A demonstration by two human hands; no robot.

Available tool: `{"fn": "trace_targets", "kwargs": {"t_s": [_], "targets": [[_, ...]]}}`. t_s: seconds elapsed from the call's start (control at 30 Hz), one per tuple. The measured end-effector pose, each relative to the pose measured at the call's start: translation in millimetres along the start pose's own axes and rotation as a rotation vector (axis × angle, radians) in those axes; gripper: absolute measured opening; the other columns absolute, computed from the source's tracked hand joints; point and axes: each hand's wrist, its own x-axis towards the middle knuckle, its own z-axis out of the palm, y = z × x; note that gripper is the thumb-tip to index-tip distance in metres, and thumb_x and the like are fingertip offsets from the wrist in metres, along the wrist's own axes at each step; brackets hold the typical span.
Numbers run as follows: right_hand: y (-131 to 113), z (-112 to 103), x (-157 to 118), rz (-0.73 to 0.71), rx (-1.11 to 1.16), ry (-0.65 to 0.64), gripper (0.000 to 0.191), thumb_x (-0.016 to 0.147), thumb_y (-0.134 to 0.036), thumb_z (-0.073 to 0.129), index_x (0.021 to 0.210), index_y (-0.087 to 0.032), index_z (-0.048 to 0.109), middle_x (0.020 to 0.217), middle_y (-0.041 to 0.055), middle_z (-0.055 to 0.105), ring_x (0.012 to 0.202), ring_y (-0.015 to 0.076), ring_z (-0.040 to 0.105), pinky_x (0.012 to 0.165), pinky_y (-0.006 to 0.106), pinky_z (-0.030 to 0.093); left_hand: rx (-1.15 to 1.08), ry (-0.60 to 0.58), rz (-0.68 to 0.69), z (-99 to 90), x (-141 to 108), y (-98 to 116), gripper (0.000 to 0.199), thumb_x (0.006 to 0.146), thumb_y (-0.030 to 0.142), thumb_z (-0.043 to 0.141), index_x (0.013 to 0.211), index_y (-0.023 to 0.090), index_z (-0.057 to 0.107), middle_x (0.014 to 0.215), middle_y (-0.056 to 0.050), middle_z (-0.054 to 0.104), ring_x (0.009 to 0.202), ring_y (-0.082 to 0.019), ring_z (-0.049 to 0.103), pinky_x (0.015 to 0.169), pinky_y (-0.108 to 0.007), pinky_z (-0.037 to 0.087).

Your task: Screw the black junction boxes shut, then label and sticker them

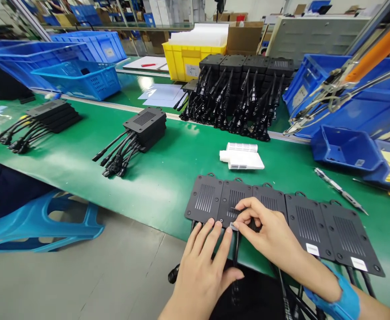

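Note:
Several black boxes with slotted faces lie side by side in a row near the table's front edge, cables hanging off the edge. My left hand (pixel 205 262) rests with fingers apart on the lower edge of the two leftmost boxes, one of them the far left box (pixel 204 198). Over the second box (pixel 230 195), my right hand (pixel 264 226) pinches a small label (pixel 234 226) at that box's lower edge; something thin and dark also shows between its fingers. White labels are on the two rightmost boxes, such as the rightmost box (pixel 350 235).
Behind the row lie white label rolls (pixel 243 158). A pen (pixel 340 190) and a small blue bin (pixel 346 149) are at right. Stacked boxes with cables (pixel 144 124) stand left of centre, more at the back (pixel 244 66). A blue stool (pixel 58 226) stands lower left.

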Motion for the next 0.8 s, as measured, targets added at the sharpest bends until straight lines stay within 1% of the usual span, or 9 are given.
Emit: {"fn": "trace_targets", "kwargs": {"t_s": [0.13, 0.3, 0.43, 0.5, 0.57, 0.63, 0.73, 0.77, 0.8], "targets": [[0, 0, 0, 0.002, 0.000, -0.005, 0.020, 0.083, -0.017, 0.055, 0.100, -0.026, 0.052, 0.069, -0.0064, 0.070, 0.059, 0.0134, 0.060, 0.057, 0.024, 0.047, 0.013, -0.006, 0.000, 0.3, 0, 1, 0.066, 0.095, 0.067, 0.032, 0.128, 0.019, 0.062, 0.121, -0.012, 0.067, 0.120, -0.030, 0.058, 0.102, -0.047, 0.047], [0, 0, 0, 0.007, 0.007, -0.014, 0.021, 0.083, -0.016, 0.055, 0.101, -0.026, 0.052, 0.071, -0.0059, 0.071, 0.061, 0.0135, 0.061, 0.058, 0.024, 0.047, 0.014, -0.031, -0.002, 0.3, -1, 2, 0.064, 0.094, 0.067, 0.038, 0.129, 0.020, 0.061, 0.123, -0.014, 0.066, 0.122, -0.032, 0.056, 0.102, -0.049, 0.046], [2, 1, 1, 0.003, 0.000, -0.030, 0.021, 0.084, -0.015, 0.056, 0.102, -0.026, 0.052, 0.072, -0.0070, 0.070, 0.063, 0.0125, 0.062, 0.059, 0.023, 0.047, 0.023, -0.041, 0.004, 0.3, 0, 3, 0.064, 0.093, 0.067, 0.039, 0.128, 0.019, 0.062, 0.123, -0.014, 0.066, 0.121, -0.032, 0.056, 0.101, -0.050, 0.046], [3, 0, 0, 0.006, -0.023, -0.044, 0.023, 0.084, -0.015, 0.056, 0.105, -0.026, 0.053, 0.074, -0.0072, 0.071, 0.065, 0.0129, 0.063, 0.062, 0.024, 0.049, 0.029, -0.044, 0.005, -0.2, 2, 3, 0.063, 0.094, 0.067, 0.039, 0.128, 0.018, 0.063, 0.122, -0.014, 0.066, 0.119, -0.032, 0.057, 0.099, -0.050, 0.047], [3, -4, 0, -0.002, -0.053, -0.060, 0.029, 0.085, -0.016, 0.057, 0.112, -0.026, 0.054, 0.075, -0.0067, 0.072, 0.068, 0.0141, 0.066, 0.064, 0.025, 0.050, 0.033, -0.052, 0.004, -1.4, 4, 4, 0.061, 0.094, 0.065, 0.041, 0.127, 0.018, 0.063, 0.120, -0.014, 0.067, 0.117, -0.033, 0.058, 0.098, -0.051, 0.048], [2, -9, -2, -0.044, -0.109, -0.022, 0.034, 0.088, -0.019, 0.056, 0.121, -0.026, 0.053, 0.083, -0.0037, 0.074, 0.074, 0.0162, 0.068, 0.067, 0.028, 0.052, 0.031, -0.068, -0.001, -3.4, 6, 4, 0.059, 0.095, 0.064, 0.042, 0.127, 0.018, 0.064, 0.119, -0.014, 0.068, 0.115, -0.033, 0.059, 0.096, -0.052, 0.049], [1, -17, -7, -0.190, -0.260, 0.088, 0.036, 0.093, -0.021, 0.051, 0.130, -0.025, 0.050, 0.098, 0.0034, 0.074, 0.088, 0.0209, 0.068, 0.077, 0.036, 0.054, 0.019, -0.093, -0.008, -6.6, 8, 3, 0.059, 0.094, 0.064, 0.042, 0.125, 0.019, 0.064, 0.118, -0.013, 0.068, 0.113, -0.034, 0.060, 0.094, -0.053, 0.050], [1, -18, -10, -0.247, -0.304, 0.076, 0.037, 0.095, -0.020, 0.048, 0.132, -0.024, 0.048, 0.102, 0.0054, 0.073, 0.093, 0.0221, 0.067, 0.081, 0.039, 0.053, 0.011, -0.098, -0.008, -7.3, 8, 3, 0.059, 0.094, 0.064, 0.042, 0.125, 0.019, 0.064, 0.118, -0.013, 0.068, 0.113, -0.034, 0.060, 0.093, -0.053, 0.051], [2, -18, -12, -0.305, -0.345, 0.025, 0.040, 0.096, -0.018, 0.044, 0.135, -0.023, 0.045, 0.108, 0.0069, 0.072, 0.098, 0.0230, 0.065, 0.085, 0.042, 0.052, 0.000, -0.103, -0.009, -7.9, 9, 2, 0.059, 0.094, 0.064, 0.042, 0.125, 0.019, 0.063, 0.118, -0.013, 0.068, 0.113, -0.033, 0.060, 0.093, -0.052, 0.051]]}}
